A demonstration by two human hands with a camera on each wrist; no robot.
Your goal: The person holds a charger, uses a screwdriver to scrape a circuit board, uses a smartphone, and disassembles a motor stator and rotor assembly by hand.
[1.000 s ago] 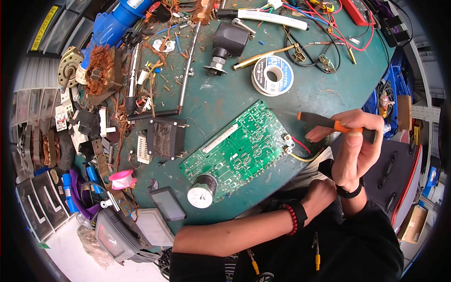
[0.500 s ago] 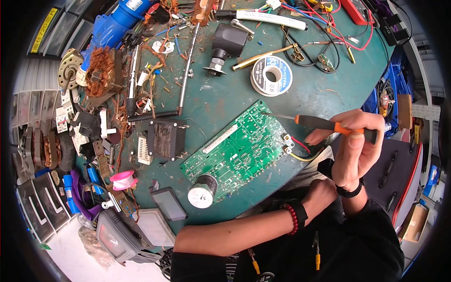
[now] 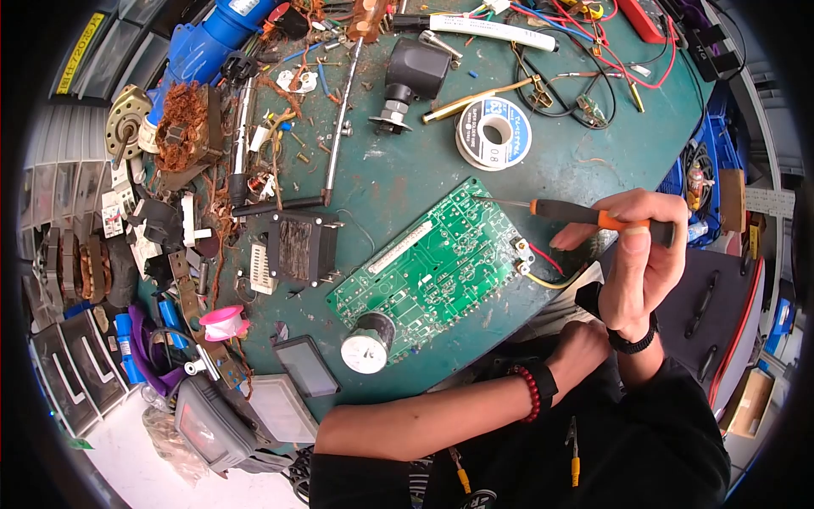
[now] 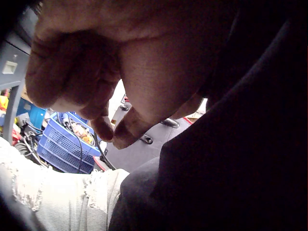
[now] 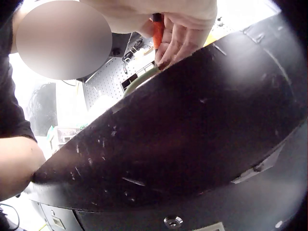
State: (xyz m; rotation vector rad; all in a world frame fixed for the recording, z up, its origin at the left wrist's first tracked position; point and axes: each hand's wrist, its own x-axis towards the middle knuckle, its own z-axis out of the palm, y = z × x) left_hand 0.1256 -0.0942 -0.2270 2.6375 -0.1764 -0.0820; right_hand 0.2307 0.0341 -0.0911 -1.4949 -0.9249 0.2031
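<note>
My right hand grips an orange and black screwdriver, its thin shaft pointing left over the far right corner of a green circuit board. In the right wrist view, curled fingers surround the orange handle. A large round capacitor stands at the board's near left end; red and yellow wires leave its right edge. My left hand lies low beside the right wrist, partly hidden in the head view. In the left wrist view its fingers hang loosely curled with nothing between them.
A solder spool stands behind the board. On the left are a black transformer, a flat dark-framed panel and a clutter of rusty parts. Long metal rods lie there too. A blue basket sits beyond the left hand.
The screwdriver has shifted slightly left over the board's corner, its handle dipping and then rising a little. The left arm and the board stay in place.
</note>
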